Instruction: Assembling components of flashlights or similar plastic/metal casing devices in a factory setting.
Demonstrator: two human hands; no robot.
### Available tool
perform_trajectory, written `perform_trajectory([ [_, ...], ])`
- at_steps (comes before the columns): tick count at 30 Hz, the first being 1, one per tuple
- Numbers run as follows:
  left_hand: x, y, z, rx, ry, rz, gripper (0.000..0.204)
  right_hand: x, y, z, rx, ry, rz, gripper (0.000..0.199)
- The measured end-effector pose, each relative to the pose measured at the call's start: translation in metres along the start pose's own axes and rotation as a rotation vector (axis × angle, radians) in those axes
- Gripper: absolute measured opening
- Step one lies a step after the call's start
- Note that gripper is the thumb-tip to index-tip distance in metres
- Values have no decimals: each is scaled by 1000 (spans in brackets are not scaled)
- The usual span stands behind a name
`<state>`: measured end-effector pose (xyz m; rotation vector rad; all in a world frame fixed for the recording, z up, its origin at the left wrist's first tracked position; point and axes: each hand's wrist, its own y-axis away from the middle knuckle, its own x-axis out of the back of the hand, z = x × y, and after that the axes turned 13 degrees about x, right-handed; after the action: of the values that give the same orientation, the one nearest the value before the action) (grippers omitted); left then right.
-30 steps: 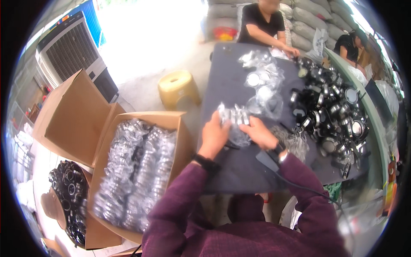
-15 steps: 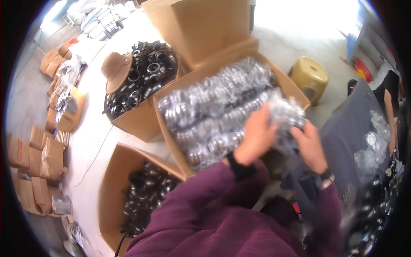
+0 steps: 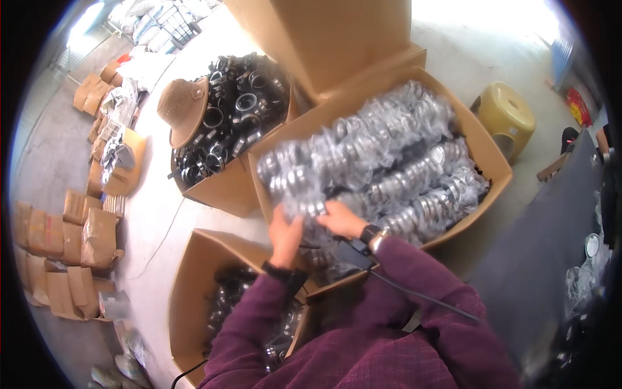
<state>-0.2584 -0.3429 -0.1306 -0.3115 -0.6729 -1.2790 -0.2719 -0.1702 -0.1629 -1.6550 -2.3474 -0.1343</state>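
Pale floor (image 3: 155, 240) left of fingers (image 3: 337, 217); left hand (image 3: 283, 238), right hand (image 3: 346, 222) grasping bagged rings (image 3: 310, 209), shifted leftward over carton (image 3: 487, 146); placement seemingly underway.

Free air over the large carton (image 3: 487, 152), rightward — tall cardboard (image 3: 337, 39) behind, heaped box (image 3: 230, 189) at left

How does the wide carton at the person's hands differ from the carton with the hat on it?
The wide carton holds metal parts in clear plastic, in rows; the hat carton holds unwrapped dark parts, jumbled.
The left hand and right hand are at the wide carton; a brown hat rests on the hat carton's heap.
Both are open brown cardboard.
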Motion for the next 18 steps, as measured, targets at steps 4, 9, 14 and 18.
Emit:
perform_trajectory([
  [4, -3, 0, 6, 62, -101, -13, 57, -14, -6, 31, 23, -120, -32, 30],
  [9, -11, -6, 10, 37, -341, -1, 53, -23, -13, 41, -45, 51, -160, 34],
  [14, 4, -20, -7, -87, -461, -89, 56, -33, -13, 36, 4, 85, -146, 34],
  [18, 12, -22, -10, -305, -508, -212, 64, -33, -15, 41, 68, 87, -154, 35],
])
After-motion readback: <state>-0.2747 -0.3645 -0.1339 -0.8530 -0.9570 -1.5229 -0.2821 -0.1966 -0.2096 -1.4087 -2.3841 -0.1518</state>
